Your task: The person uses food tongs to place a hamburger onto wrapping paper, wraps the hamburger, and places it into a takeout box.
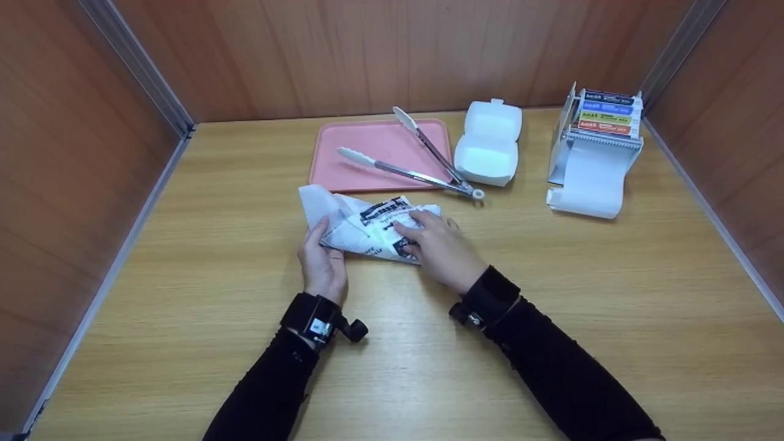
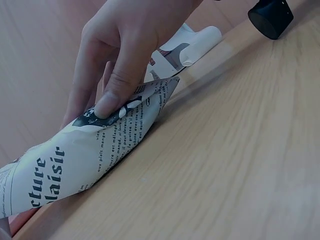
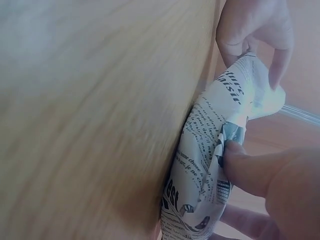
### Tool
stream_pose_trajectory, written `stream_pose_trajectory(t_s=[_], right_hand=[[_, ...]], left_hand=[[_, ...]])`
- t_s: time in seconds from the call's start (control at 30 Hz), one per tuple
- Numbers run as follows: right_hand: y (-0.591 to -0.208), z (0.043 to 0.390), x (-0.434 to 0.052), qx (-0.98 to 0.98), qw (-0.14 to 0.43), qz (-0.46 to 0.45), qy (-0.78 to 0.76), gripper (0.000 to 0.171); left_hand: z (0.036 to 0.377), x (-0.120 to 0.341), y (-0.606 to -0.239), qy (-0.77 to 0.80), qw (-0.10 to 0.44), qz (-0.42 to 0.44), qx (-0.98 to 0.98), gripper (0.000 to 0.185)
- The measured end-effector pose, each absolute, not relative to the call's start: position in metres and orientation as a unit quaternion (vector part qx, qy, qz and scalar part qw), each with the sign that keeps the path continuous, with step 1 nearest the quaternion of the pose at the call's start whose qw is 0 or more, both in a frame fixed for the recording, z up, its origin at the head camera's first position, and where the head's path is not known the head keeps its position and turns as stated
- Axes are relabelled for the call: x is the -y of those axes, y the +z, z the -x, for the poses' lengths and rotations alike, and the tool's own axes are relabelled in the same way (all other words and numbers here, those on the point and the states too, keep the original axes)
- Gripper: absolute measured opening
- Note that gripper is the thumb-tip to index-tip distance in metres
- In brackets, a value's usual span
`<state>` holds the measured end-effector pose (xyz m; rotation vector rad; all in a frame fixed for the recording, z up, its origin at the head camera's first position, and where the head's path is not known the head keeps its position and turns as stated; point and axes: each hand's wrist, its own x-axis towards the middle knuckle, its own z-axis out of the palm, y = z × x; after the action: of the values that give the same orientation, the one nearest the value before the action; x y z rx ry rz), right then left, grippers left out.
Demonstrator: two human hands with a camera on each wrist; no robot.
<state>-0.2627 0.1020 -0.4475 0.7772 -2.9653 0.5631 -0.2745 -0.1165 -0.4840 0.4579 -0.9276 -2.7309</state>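
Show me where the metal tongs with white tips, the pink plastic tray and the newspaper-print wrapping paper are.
Metal tongs with white tips (image 1: 422, 177): head view, on the lower arm.
Pink plastic tray (image 1: 343, 174): head view, bare part near its front left corner.
Newspaper-print wrapping paper (image 1: 367, 229): head view, between both hands.

A light wooden table (image 1: 612, 294) fills the scene, its grain running left to right. Reddish-brown wood panel walls (image 1: 380, 55) close it in at the back and on both sides. Grey metal strips (image 1: 138, 67) mark the two back corners and the table's side edges. Even, soft light falls across it all.
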Motion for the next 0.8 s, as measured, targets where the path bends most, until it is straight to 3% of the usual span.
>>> stream_pose_trajectory(t_s=[0.17,0.37,0.53,0.8], right_hand=[[-0.448,0.263,-0.103,0.947,0.020,-0.261,0.185,0.051],[-0.447,0.263,-0.104,0.948,0.022,-0.262,0.179,0.053],[-0.448,0.264,-0.104,0.950,0.025,-0.262,0.170,0.053],[-0.448,0.262,-0.101,0.954,0.017,-0.259,0.153,0.052]], left_hand=[[0.273,0.111,-0.485,-0.927,0.113,-0.158,0.321,0.024],[0.275,0.104,-0.487,-0.921,0.080,-0.144,0.352,0.041],[0.277,0.103,-0.488,-0.919,0.066,-0.140,0.363,0.046],[0.272,0.101,-0.480,-0.906,0.037,-0.050,0.419,0.045]])
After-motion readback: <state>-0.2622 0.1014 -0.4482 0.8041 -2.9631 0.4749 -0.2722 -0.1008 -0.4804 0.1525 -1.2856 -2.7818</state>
